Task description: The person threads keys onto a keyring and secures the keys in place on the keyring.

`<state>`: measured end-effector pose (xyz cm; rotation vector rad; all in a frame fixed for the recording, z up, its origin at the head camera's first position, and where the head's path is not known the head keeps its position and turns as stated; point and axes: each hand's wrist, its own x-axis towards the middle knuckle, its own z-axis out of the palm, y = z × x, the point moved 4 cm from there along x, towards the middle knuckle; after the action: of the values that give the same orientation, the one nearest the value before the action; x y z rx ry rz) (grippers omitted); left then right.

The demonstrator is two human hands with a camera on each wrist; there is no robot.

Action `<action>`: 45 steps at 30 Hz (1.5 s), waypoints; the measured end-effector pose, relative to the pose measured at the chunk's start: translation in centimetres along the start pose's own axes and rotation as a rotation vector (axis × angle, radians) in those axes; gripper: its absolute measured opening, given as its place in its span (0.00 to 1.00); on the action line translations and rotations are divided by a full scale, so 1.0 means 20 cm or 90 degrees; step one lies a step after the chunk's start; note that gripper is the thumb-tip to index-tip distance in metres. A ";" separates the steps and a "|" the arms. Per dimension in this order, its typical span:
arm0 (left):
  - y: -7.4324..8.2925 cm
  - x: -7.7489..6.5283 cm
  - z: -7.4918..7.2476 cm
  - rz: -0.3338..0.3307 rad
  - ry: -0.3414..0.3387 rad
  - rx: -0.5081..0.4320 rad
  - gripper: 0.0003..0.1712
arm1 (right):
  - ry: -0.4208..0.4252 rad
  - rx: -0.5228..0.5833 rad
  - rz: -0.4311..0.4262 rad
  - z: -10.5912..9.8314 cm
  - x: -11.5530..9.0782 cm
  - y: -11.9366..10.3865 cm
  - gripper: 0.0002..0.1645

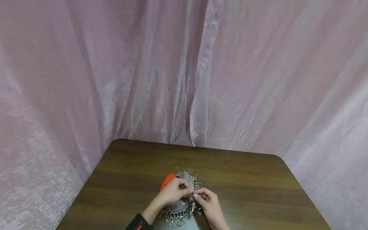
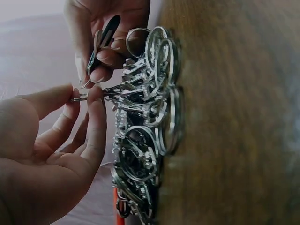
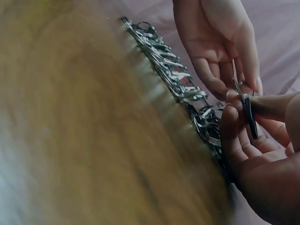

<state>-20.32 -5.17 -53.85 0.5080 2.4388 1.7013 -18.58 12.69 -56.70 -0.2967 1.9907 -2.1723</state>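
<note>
A round metal disc lies on the table, its rim hung with many metal clips and split rings. Over its right edge, my left hand pinches a small metal clip between thumb and index finger. Close against it, my right hand pinches a thin metal ring carrying a black-headed, key-like piece. The fingertips of both hands nearly meet and partly hide where the ring and clip come together.
An orange piece sticks out at the disc's upper left. The brown wooden table extends around the disc. Pink curtains hang behind the table and on both sides.
</note>
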 end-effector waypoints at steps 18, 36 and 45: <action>0.01 -0.01 -0.01 -0.006 -0.102 -0.032 0.06 | 0.041 -0.008 -0.002 0.01 -0.01 -0.02 0.11; 0.01 -0.01 -0.02 0.091 -0.186 0.092 0.10 | 0.037 0.023 -0.056 -0.01 0.01 -0.02 0.11; 0.03 -0.02 -0.01 0.085 -0.178 0.121 0.11 | 0.038 0.017 -0.045 -0.02 0.00 -0.02 0.09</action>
<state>-19.82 -5.27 -53.30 0.8866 2.4157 1.3377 -18.64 13.06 -56.32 -0.3069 2.0096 -2.2751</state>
